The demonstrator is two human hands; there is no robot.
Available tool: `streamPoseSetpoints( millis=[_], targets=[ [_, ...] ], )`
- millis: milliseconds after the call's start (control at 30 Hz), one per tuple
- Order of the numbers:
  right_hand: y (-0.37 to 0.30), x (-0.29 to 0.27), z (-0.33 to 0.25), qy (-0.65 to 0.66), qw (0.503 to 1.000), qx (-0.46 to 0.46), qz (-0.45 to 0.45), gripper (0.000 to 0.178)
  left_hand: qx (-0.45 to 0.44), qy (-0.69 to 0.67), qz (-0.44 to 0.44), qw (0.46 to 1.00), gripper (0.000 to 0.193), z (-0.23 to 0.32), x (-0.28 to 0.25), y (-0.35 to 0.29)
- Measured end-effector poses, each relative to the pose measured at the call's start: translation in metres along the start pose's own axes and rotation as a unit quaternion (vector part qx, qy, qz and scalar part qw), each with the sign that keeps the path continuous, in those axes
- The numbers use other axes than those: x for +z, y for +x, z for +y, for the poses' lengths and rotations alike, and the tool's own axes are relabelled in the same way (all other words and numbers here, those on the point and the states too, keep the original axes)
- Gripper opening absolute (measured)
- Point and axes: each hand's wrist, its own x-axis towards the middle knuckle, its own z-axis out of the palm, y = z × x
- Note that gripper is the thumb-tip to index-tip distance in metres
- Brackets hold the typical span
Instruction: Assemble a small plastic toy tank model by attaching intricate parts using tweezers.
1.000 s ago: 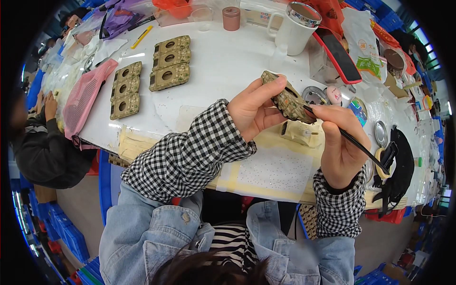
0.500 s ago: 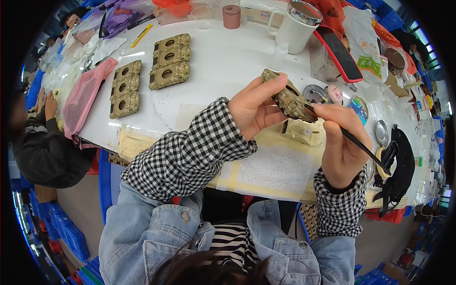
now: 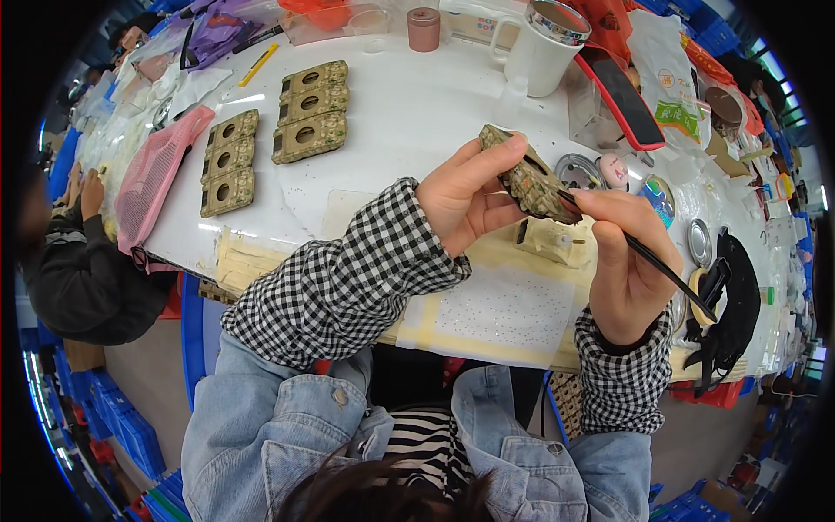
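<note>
In my left hand (image 3: pixel 470 187) is a camouflage-patterned model part (image 3: pixel 532 184) with a hole in its top, held tilted above the table between thumb and fingers. My right hand (image 3: pixel 633 261) pinches a slim black tool (image 3: pixel 661 268) like a pen. Its tip meets the right end of the part; fingers partly hide that end, and the tool's exact kind cannot be made out. Just below the part sits a small cream block (image 3: pixel 548 242) with a short pin. Similar parts stand in two rows, one row (image 3: pixel 310 111) further back and another row (image 3: pixel 230 163) to its left.
A dotted white sheet (image 3: pixel 496 317) lies at the table's front edge. Toward the back stand a white mug (image 3: pixel 541 56), a red-cased phone (image 3: pixel 622 100) and a pink jar (image 3: pixel 424 31). Right are tins (image 3: pixel 698 242) and a black cloth item (image 3: pixel 738 304); left, a pink mesh bag (image 3: pixel 156 183) and another person's arm (image 3: pixel 87 270).
</note>
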Motion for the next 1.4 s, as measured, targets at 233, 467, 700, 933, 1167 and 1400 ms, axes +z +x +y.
streamPoseSetpoints(
  millis=[233, 467, 700, 933, 1167, 1400],
  targets=[
    [0.0, -0.001, 0.001, -0.009, 1.0, -0.006, -0.004, 0.016, 0.0, -0.003, -0.002, 1.0, 0.033, 0.0, 0.001, -0.001],
    [-0.004, -0.006, 0.002, 0.034, 0.996, -0.017, 0.087, 0.03, -0.019, -0.082, -0.021, 0.996, 0.038, 0.004, 0.001, -0.004],
    [-0.007, -0.006, -0.001, 0.019, 0.992, -0.038, 0.12, 0.03, -0.033, -0.102, -0.048, 0.993, 0.043, 0.003, -0.003, -0.003],
    [-0.007, -0.005, -0.002, 0.027, 0.992, -0.027, 0.119, 0.029, -0.031, -0.106, -0.049, 0.993, 0.044, 0.002, -0.001, -0.003],
    [-0.008, -0.005, -0.002, 0.036, 0.992, -0.014, 0.119, 0.029, -0.039, -0.111, -0.052, 0.992, 0.047, 0.002, -0.001, -0.003],
    [-0.011, -0.006, 0.009, 0.022, 0.991, 0.013, 0.135, 0.028, -0.098, -0.152, -0.138, 0.974, 0.057, 0.003, -0.01, 0.0]
  ],
)
